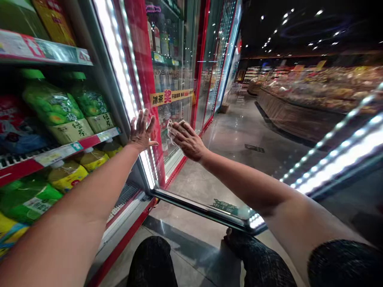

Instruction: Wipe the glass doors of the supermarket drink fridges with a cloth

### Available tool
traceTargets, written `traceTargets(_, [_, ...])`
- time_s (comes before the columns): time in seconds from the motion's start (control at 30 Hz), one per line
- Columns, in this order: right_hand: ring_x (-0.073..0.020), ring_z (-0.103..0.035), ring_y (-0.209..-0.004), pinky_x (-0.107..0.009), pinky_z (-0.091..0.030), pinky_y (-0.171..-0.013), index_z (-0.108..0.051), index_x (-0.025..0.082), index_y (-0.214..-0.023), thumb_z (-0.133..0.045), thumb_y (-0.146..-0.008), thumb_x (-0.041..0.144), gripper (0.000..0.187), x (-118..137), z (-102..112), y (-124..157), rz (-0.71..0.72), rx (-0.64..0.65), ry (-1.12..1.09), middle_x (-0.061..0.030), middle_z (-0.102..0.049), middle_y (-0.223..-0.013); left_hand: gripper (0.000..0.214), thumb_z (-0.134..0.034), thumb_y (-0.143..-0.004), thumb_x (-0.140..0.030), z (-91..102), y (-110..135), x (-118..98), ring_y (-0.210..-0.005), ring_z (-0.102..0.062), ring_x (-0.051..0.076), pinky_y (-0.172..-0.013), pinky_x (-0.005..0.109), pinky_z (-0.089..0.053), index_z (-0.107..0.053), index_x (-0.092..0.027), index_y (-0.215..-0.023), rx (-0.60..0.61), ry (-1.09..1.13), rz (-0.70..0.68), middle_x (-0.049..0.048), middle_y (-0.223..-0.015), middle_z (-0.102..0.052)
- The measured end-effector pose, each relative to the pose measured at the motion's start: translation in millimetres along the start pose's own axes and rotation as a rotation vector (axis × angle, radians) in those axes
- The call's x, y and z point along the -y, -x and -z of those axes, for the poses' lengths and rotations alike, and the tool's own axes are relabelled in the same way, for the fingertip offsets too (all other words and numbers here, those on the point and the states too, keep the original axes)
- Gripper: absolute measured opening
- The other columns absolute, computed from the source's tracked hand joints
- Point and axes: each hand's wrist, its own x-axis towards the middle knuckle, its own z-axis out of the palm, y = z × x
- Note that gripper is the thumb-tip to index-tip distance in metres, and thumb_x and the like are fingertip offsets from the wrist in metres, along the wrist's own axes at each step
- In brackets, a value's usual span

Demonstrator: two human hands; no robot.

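Observation:
In front of me a glass door [227, 183] of a drinks cooler stands swung out, with rows of lights along its edges. My right hand [190, 141] presses a crumpled whitish cloth [171, 131] flat against the glass, the fingers laid over it. My left hand [142, 133] is stretched out with fingers spread and holds nothing. It is at the door's lit left edge, beside the light strip [119, 59]; whether it touches the glass I cannot tell.
Cooler shelves to the left hold green-capped tea bottles [56, 107] above a red price rail [74, 147]. Beyond the glass are further red-framed coolers [202, 59] and a long display stand [299, 107]. A dark door rail [197, 209] runs low ahead of my knees.

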Motion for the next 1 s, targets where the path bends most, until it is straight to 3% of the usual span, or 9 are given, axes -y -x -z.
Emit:
traceTargets(0.13, [-0.0259,-0.024,-0.157,-0.054,-0.019,-0.132,-0.055,0.018,-0.147,-0.041,-0.104,0.011,0.045,0,-7,-26,-0.087,-0.087,-0.007,-0.0084,-0.039,-0.164,0.131,-0.092,-0.063,-0.048,5.6,-14,26,-0.157,0.014,0.034,-0.127,0.056,0.009,-0.015,-0.021,-0.166,-0.005,0.021,-0.013,0.0228,-0.171,0.000])
traceTargets(0.23, [-0.0254,-0.021,-0.158,-0.055,-0.016,-0.133,-0.054,0.016,-0.147,-0.042,-0.102,0.009,0.046,5,-23,-32,-0.058,-0.066,-0.029,-0.0096,-0.039,-0.164,0.130,-0.092,-0.063,-0.048,6.2,-19,36,-0.158,0.014,0.033,-0.126,0.057,0.009,-0.015,-0.026,-0.166,0.021,0.026,-0.025,0.0191,-0.172,0.002])
traceTargets(0.43, [-0.0246,-0.025,-0.157,-0.054,-0.018,-0.133,-0.059,0.014,-0.140,-0.046,-0.101,0.009,0.042,10,-41,-39,0.046,0.002,-0.056,-0.0096,-0.045,-0.161,0.131,-0.092,-0.063,-0.049,3.0,-19,37,-0.158,0.014,0.035,-0.126,0.058,0.010,-0.014,-0.027,-0.166,0.052,0.023,0.005,0.0170,-0.173,0.005])
traceTargets(0.67, [-0.0250,-0.021,-0.158,-0.056,-0.015,-0.133,-0.058,0.015,-0.143,-0.039,-0.106,0.015,0.042,12,-42,-75,-0.049,-0.135,-0.073,-0.0110,-0.041,-0.164,0.128,-0.093,-0.063,-0.047,1.0,-18,38,-0.159,0.009,0.036,-0.127,0.061,0.005,-0.018,-0.031,-0.165,0.018,0.042,0.012,0.0150,-0.174,0.001])
traceTargets(0.87, [-0.0264,-0.037,-0.153,-0.055,-0.023,-0.132,-0.071,0.013,-0.126,-0.045,-0.104,0.016,0.034,24,-68,-80,0.083,-0.021,-0.089,-0.0119,-0.060,-0.148,0.128,-0.094,-0.064,-0.034,8.7,-15,40,-0.160,-0.001,0.035,-0.128,0.058,-0.003,-0.015,-0.031,-0.166,0.020,0.011,-0.011,0.0150,-0.174,-0.001])
traceTargets(1.0, [-0.0254,-0.034,-0.154,-0.056,-0.020,-0.133,-0.069,0.016,-0.129,-0.046,-0.103,0.016,0.035,16,-68,-92,0.107,-0.069,-0.105,-0.0090,-0.056,-0.153,0.129,-0.090,-0.067,-0.033,9.2,-16,44,-0.160,-0.004,0.036,-0.129,0.057,-0.006,-0.008,-0.025,-0.167,0.016,0.003,-0.029,0.0165,-0.173,-0.005])
